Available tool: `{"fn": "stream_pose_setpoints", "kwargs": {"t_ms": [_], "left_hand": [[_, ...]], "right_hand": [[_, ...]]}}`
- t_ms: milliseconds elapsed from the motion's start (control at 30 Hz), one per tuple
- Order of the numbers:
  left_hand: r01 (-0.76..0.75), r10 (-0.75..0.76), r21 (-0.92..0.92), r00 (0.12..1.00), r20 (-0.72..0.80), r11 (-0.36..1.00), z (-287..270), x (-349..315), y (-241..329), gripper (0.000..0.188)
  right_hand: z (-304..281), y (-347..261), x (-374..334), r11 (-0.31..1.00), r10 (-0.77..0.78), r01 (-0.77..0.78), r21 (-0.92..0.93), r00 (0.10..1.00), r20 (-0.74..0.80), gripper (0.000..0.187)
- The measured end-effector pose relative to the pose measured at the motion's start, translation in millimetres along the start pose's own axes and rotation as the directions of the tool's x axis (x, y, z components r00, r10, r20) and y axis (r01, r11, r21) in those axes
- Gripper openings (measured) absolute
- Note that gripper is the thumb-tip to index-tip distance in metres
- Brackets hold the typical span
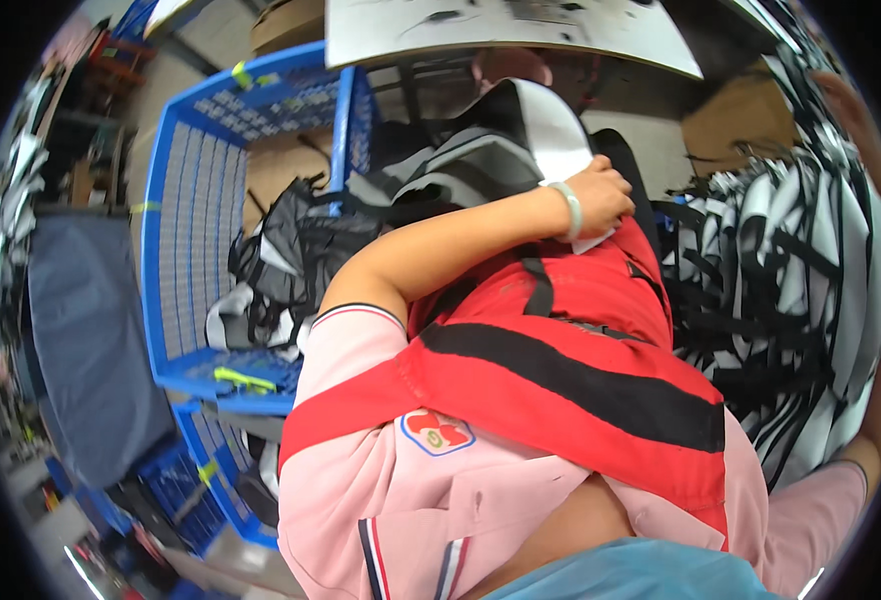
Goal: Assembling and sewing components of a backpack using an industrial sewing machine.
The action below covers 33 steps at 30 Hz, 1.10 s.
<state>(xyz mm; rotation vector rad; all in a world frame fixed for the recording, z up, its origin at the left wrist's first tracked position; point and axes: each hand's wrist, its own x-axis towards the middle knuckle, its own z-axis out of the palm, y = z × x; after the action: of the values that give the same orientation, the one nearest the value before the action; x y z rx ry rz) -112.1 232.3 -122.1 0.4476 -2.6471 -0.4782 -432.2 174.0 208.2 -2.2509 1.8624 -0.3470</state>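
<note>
White fabric (pixel 558 130) lies beneath the curled left grip (pixel 599 197).

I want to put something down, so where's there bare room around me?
The white tabletop looks bare right of the dark scraps. Grey floor shows between the table and the cardboard. Crowded: the black-and-white strips at right, the blue basket with its black bundle, and around your left hand.
</note>
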Motion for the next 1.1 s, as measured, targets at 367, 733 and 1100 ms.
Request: {"fn": "stream_pose_setpoints", "kwargs": {"t_ms": [367,733,1100], "left_hand": [[0.43,-0.597,-0.426,0.672,-0.438,0.796,-54,-160,51,0.012],[0.936,-0.764,0.061,0.321,-0.56,0.348,-47,-249,38,0.021],[0.641,-0.77,-0.453,0.609,-0.191,0.62,-152,-158,52,0.009]], "right_hand": [[401,-191,-3,0.754,-0.638,0.43,0.497,0.658,0.4,0.065],[381,-155,14,0.87,-0.466,0.284,0.403,0.742,0.482,0.055],[276,-143,67,0.737,-0.653,0.522,0.43,0.715,0.252,0.057]]}}
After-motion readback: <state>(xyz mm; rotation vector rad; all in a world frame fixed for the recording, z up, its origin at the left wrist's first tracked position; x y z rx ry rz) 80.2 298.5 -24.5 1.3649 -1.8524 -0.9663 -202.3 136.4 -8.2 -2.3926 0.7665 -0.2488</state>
